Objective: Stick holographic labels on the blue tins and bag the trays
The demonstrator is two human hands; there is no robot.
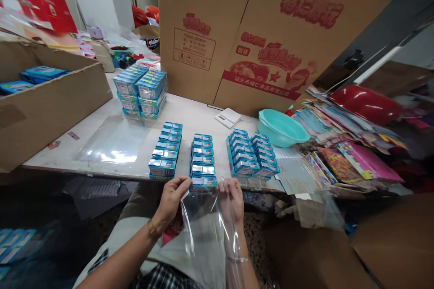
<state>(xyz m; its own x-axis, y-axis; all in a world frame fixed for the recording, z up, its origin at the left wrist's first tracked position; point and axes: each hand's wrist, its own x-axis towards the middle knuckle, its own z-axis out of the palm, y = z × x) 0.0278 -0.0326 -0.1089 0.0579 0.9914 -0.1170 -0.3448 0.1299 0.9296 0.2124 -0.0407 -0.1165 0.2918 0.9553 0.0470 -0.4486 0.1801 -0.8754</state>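
Note:
A clear plastic bag [203, 230] hangs over my lap below the table's front edge, its upper edge pinched by my left hand [174, 198] and my right hand [232, 194]. Both hands are closed on it, one on each side. Right at the bag's mouth stands a row of small blue boxes [202, 159], the nearest box between my hands. To its left is another blue row [165, 151], and to its right two more rows [243, 153] stand side by side. Whether the nearest box is inside the bag I cannot tell.
Wrapped blue packs [142, 90] are stacked at the back left, beside an open carton [57, 99]. Clear plastic sheets [115, 140] lie in front. A tall cardboard box [257, 31] walls the back; a small white scale [228, 118], turquoise basin [283, 126] and piled packaging [349, 158] sit right.

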